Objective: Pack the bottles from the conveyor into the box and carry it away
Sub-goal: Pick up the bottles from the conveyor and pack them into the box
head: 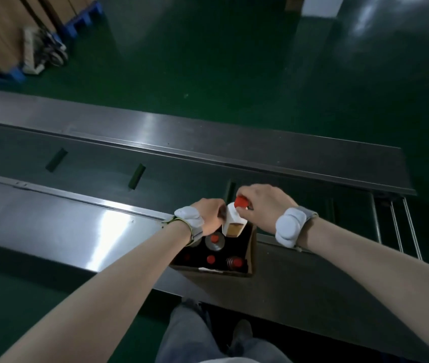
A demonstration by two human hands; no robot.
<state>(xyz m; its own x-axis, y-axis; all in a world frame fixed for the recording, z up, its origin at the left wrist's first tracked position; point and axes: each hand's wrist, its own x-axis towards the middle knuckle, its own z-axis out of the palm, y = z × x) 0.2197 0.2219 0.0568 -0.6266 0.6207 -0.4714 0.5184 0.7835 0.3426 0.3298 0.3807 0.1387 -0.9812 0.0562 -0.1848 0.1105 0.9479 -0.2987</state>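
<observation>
Two hands: both meet over the box (251,254) at lower centre of the frame, the only view.
Right hand (261,205): fingers curled round the red cap of a white bottle (233,223), pinching it from above; a top grip seems meant to let the bottle drop straight down.
Left hand (208,214): fingers bent against the bottle's left side, touching it; whether they clasp it or only steady it I cannot tell.
Bottle: tilted, base toward the camera, hanging just over the box's far right corner, not yet seated.
Box: open carton standing on the near steel surface (77,221) beside the belt, probably so each lift is short; several red-capped bottles (214,241) already stand upright inside, packed close.
Gap: the far right corner looks dark and unfilled, likely the slot aimed at.
Conveyor (103,163): belt runs from left edge to centre right; no bottles visible on it.
Wrists: each carries a white band (288,229).
Progress: judged late in packing; carrying not begun.
Risk: the tilted base could catch a neighbour's cap or the box wall unless brought upright first.
Upper left: stacked cartons on a blue pallet (82,19), a possible drop-off.
</observation>
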